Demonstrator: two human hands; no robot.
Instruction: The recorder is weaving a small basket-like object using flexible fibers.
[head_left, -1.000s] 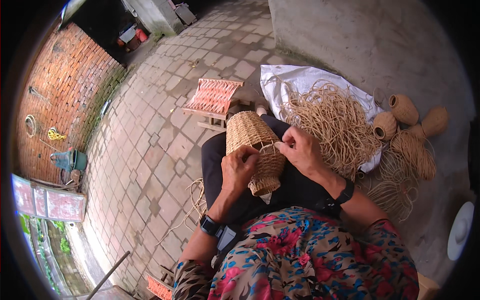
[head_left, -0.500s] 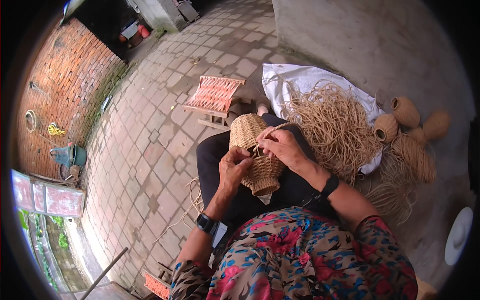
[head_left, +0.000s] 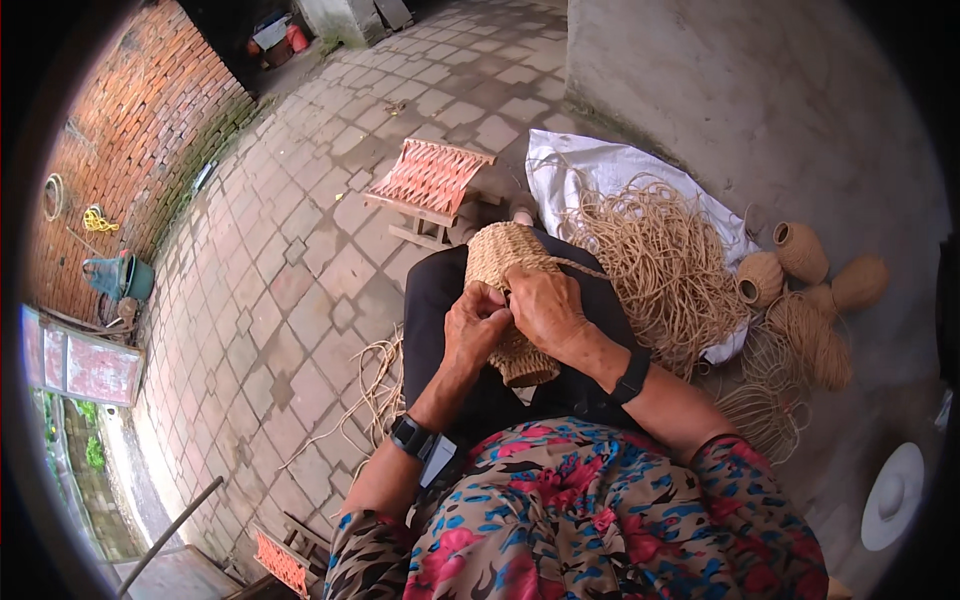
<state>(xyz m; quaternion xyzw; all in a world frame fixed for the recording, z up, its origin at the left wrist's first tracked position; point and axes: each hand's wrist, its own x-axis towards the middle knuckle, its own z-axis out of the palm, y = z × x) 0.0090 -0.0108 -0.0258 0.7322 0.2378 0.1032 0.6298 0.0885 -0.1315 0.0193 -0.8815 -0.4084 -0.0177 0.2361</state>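
Note:
A woven straw-coloured basket, vase-shaped with a narrow neck, lies across my lap on dark trousers. My left hand is closed in a pinch against its middle; whatever is between the fingertips is hidden. Over the basket's right side, my right hand is bent with its fingers drawn in, the tips meeting those of the left. A twisted cord runs from beside the right hand toward the heap on the right. The back of that hand covers part of the weave.
A big heap of loose cord rests on a white sack. Beyond it stand several finished woven vessels and cord bundles. A stool with a red woven seat is ahead; loose strands lie at my left.
My right hand has come down and left over the basket, bringing its fingers to the left hand's. The cord that rose from its fingertips now trails behind the hand to the right.

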